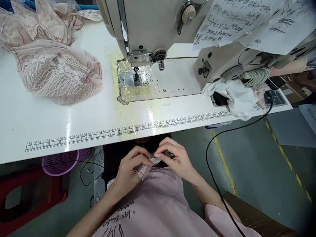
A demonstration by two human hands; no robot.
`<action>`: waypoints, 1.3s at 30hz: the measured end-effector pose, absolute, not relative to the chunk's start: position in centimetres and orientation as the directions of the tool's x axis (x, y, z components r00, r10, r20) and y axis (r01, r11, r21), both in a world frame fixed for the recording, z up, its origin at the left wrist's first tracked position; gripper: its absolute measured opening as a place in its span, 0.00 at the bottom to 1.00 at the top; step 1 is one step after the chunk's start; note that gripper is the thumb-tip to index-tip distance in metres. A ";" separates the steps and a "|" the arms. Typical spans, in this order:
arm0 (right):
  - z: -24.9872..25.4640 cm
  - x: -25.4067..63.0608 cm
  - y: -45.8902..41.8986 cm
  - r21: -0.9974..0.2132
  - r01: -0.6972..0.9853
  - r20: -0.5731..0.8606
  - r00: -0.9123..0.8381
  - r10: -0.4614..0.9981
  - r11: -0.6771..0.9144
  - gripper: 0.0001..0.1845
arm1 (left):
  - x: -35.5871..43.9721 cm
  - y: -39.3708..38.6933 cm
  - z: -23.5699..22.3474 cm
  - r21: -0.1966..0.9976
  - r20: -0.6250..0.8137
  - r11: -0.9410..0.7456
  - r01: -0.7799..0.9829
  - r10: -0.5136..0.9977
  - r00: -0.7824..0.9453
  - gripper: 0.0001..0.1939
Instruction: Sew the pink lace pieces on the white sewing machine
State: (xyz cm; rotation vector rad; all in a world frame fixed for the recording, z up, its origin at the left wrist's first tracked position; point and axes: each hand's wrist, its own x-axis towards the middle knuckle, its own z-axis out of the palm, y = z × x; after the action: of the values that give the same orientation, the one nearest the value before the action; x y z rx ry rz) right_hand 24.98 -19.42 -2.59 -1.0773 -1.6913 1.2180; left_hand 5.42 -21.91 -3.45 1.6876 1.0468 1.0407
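Above my lap, just in front of the table edge, my left hand (130, 169) pinches a small strip of pale pink lace fabric (143, 170) between thumb and fingers. The strip's scalloped edge hangs below the fingers. Facing it, my right hand (176, 158) is closed, its fingertips meeting at the other end of the lace. Part of a small green tool (170, 153) shows between its fingers; the rest is hidden, so its kind is unclear. Beyond the hands stands a sewing machine (148, 29), its presser foot (136, 77) over the needle plate.
A heap of pale pink lace garments (59, 72) lies on the white table (93, 115) at left. A printed ruler (138, 127) runs along the front edge. White cloth (234, 95) partly covers a phone (219, 99) at right. A black cable (208, 158) hangs down. Below sits a purple basket (58, 164).
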 end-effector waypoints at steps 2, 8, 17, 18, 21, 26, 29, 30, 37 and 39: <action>-2.6 25.0 -19.5 -0.951 0.215 0.148 -0.312 0.938 0.222 0.04 | 5.4 -21.8 -3.4 0.944 0.188 -0.258 0.206 0.932 0.310 0.10; -3.1 25.0 -19.8 -0.929 0.267 0.161 -0.329 0.930 0.255 0.06 | 5.2 -21.4 -3.3 0.976 0.108 -0.172 0.134 0.914 0.392 0.12; -3.0 24.2 -20.5 -0.941 -0.125 -0.221 -0.472 0.854 -0.314 0.10 | 4.3 -21.6 -3.6 0.994 0.002 -0.051 0.096 0.891 0.455 0.09; -2.9 24.6 -20.5 -0.951 -0.080 -0.225 -0.487 0.844 -0.299 0.10 | 4.0 -21.7 -3.6 0.995 -0.012 -0.037 0.095 0.886 0.464 0.09; -2.8 26.6 -20.5 -0.976 0.145 -0.214 -0.457 0.863 -0.164 0.09 | 3.2 -21.8 -3.4 0.994 -0.034 -0.018 0.112 0.895 0.445 0.10; -2.2 29.5 -21.3 -0.929 0.357 -0.238 -0.363 0.901 -0.102 0.10 | 3.0 -22.1 -3.2 0.986 -0.067 -0.005 0.164 0.902 0.426 0.11; -2.1 29.0 -21.3 -0.920 0.386 -0.223 -0.374 0.901 -0.067 0.07 | 3.5 -22.0 -3.2 0.975 -0.119 0.038 0.221 0.924 0.364 0.07; -2.1 28.7 -21.2 -0.917 0.397 -0.202 -0.397 0.895 -0.031 0.07 | 3.5 -22.0 -3.2 0.971 -0.129 0.048 0.234 0.930 0.345 0.07; -2.6 27.6 -19.8 -0.971 0.235 -0.126 -0.391 0.912 -0.033 0.09 | 3.7 -21.8 -3.4 0.975 -0.180 0.131 0.178 0.938 0.296 0.03; -2.7 27.2 -19.7 -0.983 -0.025 -0.155 -0.417 0.896 -0.182 0.12 | 4.1 -21.7 -3.5 0.973 -0.225 0.197 0.122 0.924 0.308 0.02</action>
State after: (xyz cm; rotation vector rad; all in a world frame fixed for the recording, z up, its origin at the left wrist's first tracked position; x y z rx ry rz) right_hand 27.19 -19.71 -2.74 -1.0563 -1.3788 1.6839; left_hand 4.05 -21.72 -3.54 1.2489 1.1231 0.7711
